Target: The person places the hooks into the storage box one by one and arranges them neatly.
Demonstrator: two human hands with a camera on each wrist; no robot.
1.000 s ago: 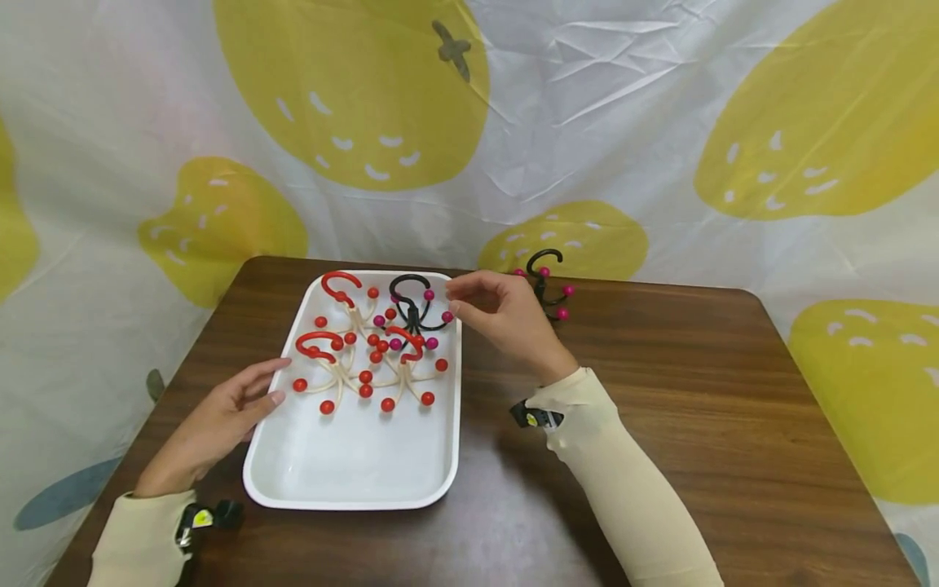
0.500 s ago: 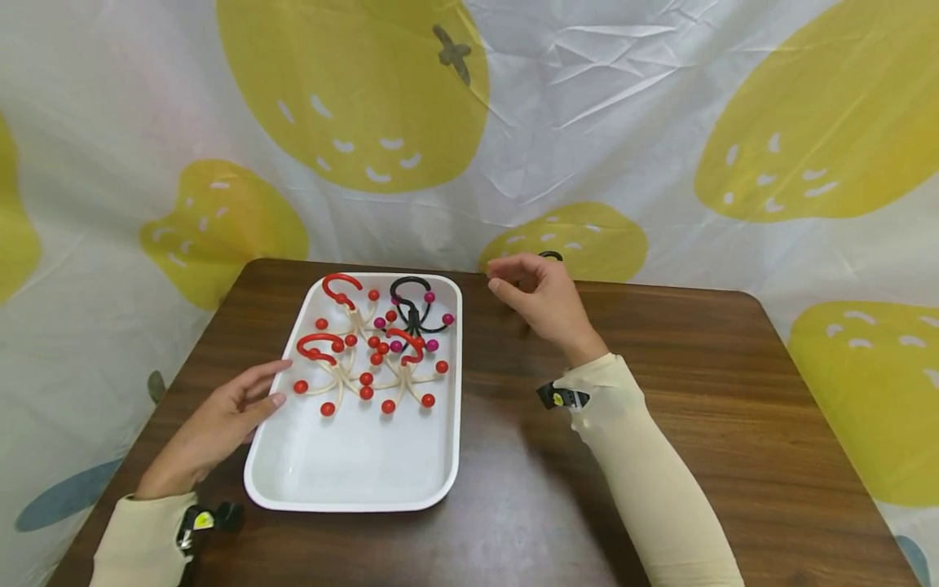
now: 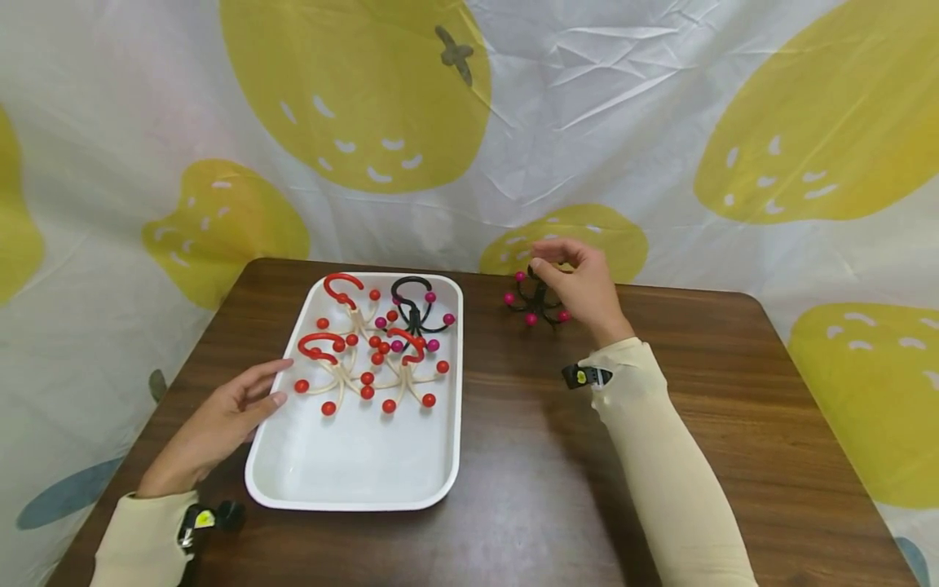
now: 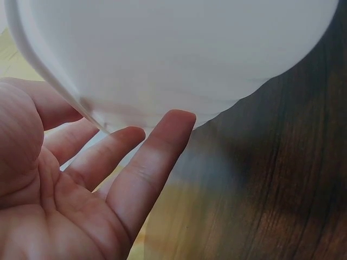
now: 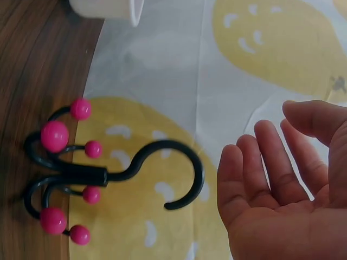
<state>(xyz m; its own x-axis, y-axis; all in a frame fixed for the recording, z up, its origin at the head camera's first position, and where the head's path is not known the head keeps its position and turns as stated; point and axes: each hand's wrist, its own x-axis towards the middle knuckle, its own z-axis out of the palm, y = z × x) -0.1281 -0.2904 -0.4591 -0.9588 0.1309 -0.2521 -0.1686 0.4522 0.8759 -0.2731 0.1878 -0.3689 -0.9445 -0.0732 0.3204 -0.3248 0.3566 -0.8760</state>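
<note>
Head view: four hooks lie in the white tray [image 3: 352, 481], one black hook [image 3: 537, 303] stands outside on the table [image 3: 513, 456]. Right hand [image 3: 579, 285] hovers beside it, fingers loosely curled, empty (wrist view confirms). Left hand [image 3: 220, 420] rests flat against the tray rim.

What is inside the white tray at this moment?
The white tray holds three cream hooks with red balls and one black hook with pink balls, tangled at its far end. Where they overlap, the parts underneath are hidden. The near half shows only bare tray floor.
</note>
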